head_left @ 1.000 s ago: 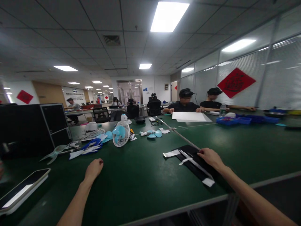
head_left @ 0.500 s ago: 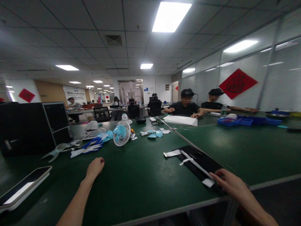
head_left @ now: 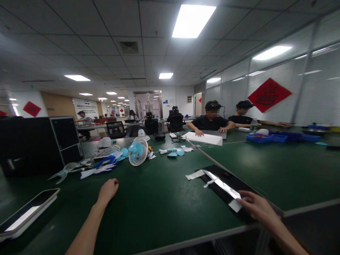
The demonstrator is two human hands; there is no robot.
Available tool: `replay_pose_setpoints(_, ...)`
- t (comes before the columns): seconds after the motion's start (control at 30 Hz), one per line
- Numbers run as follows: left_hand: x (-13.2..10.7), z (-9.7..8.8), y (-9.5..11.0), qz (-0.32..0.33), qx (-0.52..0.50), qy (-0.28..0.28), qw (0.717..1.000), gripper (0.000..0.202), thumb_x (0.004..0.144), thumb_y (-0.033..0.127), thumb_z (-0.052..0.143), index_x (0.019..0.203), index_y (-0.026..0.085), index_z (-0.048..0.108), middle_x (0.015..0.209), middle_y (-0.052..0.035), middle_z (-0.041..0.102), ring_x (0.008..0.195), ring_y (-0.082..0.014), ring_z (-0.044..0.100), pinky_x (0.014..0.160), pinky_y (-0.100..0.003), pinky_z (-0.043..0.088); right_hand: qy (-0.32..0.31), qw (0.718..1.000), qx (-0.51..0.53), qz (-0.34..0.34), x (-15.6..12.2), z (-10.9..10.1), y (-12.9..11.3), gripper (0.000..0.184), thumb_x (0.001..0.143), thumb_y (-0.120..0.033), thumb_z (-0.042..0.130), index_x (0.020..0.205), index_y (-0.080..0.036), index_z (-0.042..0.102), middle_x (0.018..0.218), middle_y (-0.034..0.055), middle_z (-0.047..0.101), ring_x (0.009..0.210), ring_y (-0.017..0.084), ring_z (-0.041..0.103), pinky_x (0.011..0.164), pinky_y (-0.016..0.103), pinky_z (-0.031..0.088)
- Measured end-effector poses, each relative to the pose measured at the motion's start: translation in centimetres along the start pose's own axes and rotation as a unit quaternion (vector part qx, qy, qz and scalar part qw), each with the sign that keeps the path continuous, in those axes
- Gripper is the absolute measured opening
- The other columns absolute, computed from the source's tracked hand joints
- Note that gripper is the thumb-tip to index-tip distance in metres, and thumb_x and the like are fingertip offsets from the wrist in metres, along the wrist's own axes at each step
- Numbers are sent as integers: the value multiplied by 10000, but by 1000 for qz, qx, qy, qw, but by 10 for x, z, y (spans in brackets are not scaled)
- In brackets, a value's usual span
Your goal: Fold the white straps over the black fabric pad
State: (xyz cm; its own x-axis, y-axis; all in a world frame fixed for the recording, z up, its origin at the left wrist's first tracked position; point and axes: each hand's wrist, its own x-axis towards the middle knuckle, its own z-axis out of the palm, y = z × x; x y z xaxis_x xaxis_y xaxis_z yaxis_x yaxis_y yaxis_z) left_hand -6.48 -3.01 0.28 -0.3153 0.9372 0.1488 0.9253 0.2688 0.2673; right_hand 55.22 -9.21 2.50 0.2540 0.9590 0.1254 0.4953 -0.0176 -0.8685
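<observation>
The black flat piece point(head_left: 233, 179) lies on the green bench point(head_left: 164, 209), just beyond the right grip point(head_left: 256, 205) and stretching away from it to the left. It is thin, dark and matte, roughly rectangular, its near corner hidden under the hand. Along it runs a long narrow strip point(head_left: 224, 186), bright and silvery with a crisp reflection. A white end tab point(head_left: 235, 205) sits at the fingertips, a small white piece crosses the strip farther off, and another white tab point(head_left: 194, 175) sticks out past the far end.

The right grip has its thumb and fingers at the strip's near end; whether they pinch it or only touch it, I cannot tell. The left grip point(head_left: 107, 191) has its fingers curled together beside the bare bench, well apart from the piece. Beyond it stands a white and light-blue fan point(head_left: 137, 151); nearer and to its left lies a phone-like device point(head_left: 29, 212).

Half a second ago the strip looked thinner and duller; now it shows a broader, shinier face. A second ago the right grip was farther off, at the piece's right side; it has come down to the near end. The left grip has kept its pose.
</observation>
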Motion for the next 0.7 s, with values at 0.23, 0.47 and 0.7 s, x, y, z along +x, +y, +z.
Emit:
replay_pose_setpoints(0.23, -2, -2, 2, -3, -7, -6, 1000, 290, 868, 283, 434, 1035, 192, 652, 1122, -82, 669, 990, -210, 637, 743, -267, 479, 5, 996, 49, -72, -2, 10, -42, 463, 693, -495, 574, 962, -134, 683, 642, 46, 662, 513, 159, 548, 436, 247, 377)
replay_pose_setpoints(0.47, -1, -1, 0, -6, -12, -7, 1000, 296, 863, 290, 431, 1035, 190, 650, 1120, -84, 670, 993, -209, 641, 736, -254, 482, 127, 959, -116, -225, 55, 35, -101, 306, 815, -329, 496, 981, -140, 669, 840, 76, 697, 738, 202, 625, 683, 296, 467)
replay_pose_setpoints(0.7, -3, -2, 3, -1, -5, -3, 1000, 287, 861, 280, 444, 1034, 189, 654, 1114, -82, 677, 995, -207, 639, 760, -254, 469, 51, 896, -368, -243, 98, 99, -113, 288, 911, -313, 545, 1123, -130, 607, 1148, 124, 608, 924, 208, 619, 809, 364, 513)
